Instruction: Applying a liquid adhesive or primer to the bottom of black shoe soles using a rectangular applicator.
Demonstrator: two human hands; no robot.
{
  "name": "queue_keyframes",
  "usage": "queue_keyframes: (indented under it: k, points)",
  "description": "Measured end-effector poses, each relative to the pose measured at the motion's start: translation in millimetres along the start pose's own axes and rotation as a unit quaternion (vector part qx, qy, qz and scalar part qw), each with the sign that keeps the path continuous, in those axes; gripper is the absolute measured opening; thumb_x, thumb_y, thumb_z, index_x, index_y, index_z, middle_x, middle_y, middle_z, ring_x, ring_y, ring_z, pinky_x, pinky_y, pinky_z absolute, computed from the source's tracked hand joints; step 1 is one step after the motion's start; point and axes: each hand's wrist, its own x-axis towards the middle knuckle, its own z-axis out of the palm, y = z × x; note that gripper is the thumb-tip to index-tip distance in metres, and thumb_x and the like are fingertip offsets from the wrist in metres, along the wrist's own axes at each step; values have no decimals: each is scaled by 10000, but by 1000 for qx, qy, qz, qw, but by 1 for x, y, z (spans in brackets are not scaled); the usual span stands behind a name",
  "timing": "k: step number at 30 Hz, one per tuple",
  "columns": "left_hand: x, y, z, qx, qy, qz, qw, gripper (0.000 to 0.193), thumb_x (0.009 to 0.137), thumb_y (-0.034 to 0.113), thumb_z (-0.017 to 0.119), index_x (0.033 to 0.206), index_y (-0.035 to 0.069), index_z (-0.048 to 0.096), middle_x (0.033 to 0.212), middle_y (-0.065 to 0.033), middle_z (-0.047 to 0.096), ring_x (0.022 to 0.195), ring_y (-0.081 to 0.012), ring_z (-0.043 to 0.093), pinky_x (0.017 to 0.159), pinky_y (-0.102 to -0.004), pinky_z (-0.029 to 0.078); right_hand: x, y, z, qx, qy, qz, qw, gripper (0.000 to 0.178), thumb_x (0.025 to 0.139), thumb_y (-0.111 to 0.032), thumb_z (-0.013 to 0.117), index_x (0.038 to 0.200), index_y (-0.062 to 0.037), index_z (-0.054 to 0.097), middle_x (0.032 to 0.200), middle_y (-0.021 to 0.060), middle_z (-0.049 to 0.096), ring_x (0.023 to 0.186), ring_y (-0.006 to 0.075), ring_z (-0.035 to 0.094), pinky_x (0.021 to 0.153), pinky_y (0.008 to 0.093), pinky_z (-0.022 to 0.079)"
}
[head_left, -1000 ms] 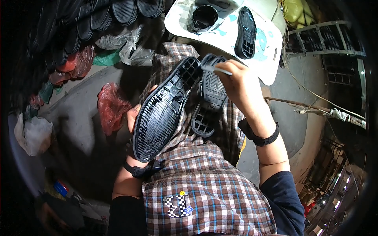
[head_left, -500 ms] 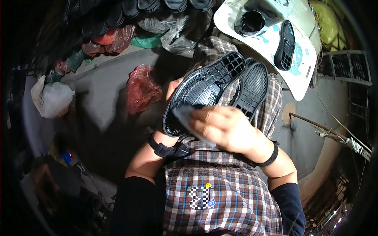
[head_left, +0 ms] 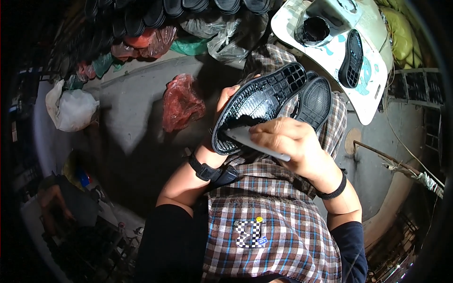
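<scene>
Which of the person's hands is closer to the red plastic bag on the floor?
Left. The left hand grips the black shoe sole just right of the red plastic bag; the right hand sits farther right, holding a pale flat tool.

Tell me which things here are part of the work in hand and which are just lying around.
In hand:
left hand holding black shoe sole
right hand with flat pale tool
second sole on lap

Lying about:
red bag
white bag
white table

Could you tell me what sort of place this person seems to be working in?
Probably a small, informal shoe-making workshop. The left hand holds a black shoe sole while the right hand works on it with a flat tool; more dark soles are stacked along the top, and another lies on a white table.
</scene>
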Motion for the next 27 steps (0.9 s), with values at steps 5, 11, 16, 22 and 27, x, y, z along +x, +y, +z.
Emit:
queue_keyframes:
  k: [5,11,16,22,27]
  points:
    - [-2,2,4,12,5,-26,1000,582,974,411,329,1430,54,395,1352,-168,520,1192,-285,541,1015,-431,446,3,-10,2,45,-56,-21,997,264,732,-29,633,994,-15,600,1005,107,651,853,294,658,724,373,554]
    - [-3,11,30,554,-60,141,818,484,943,270,505,1353,16,469,1231,-135,609,1103,-211,595,980,-359,452,-19,7,-48,36,-8,47,998,171,749,-17,674,910,-50,627,904,103,677,854,282,671,770,370,536]
    - [-2,19,0,31,-1,-51,998,608,884,571,449,1276,121,564,1236,-76,622,1037,-303,616,707,-482,528,-67,55,-60,234,274,162,919,238,934,-254,610,989,-38,693,1189,127,637,1177,253,534,991,383,403]
    - [65,-15,41,39,-20,-171,984,751,933,675,272,1207,35,555,1204,-179,600,1149,-302,517,1011,-498,353,-108,66,-43,385,286,195,856,441,907,-424,620,1030,-1,654,1514,186,325,1401,316,301,1145,445,205]
    - [117,-59,85,46,-66,-168,982,629,1001,555,290,1283,27,482,1239,-127,586,1134,-235,566,1018,-391,427,-112,48,-46,410,430,186,783,431,936,-344,602,1197,-3,604,1572,140,215,1440,280,204,1163,420,167]
